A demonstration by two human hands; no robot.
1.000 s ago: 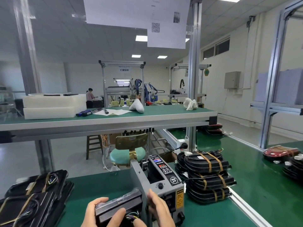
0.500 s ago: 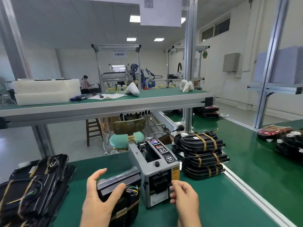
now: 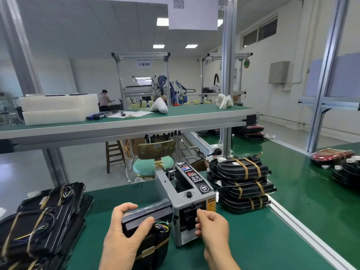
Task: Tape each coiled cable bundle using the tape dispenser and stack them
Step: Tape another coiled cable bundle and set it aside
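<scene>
My left hand (image 3: 124, 232) grips a black cable bundle (image 3: 150, 230) with coloured wires at its side, held upright on the green mat just left of the grey tape dispenser (image 3: 191, 197). One brown tape strip crosses its lower front. My right hand (image 3: 212, 228) is at the dispenser's front slot, fingertips curled as if pinching at the outlet; any tape there is too small to tell. A stack of taped black bundles (image 3: 245, 186) stands right of the dispenser.
More taped black bundles (image 3: 39, 221) lie piled at the left edge. An aluminium rail (image 3: 303, 232) borders the mat on the right, with a green conveyor and further parts (image 3: 348, 168) beyond. An upper shelf (image 3: 124, 121) spans overhead; a stool (image 3: 153, 162) stands behind.
The view has tilted down and nearer. My right hand has moved from the dispenser's side to its front slot. My left hand keeps its hold on the bundle.
</scene>
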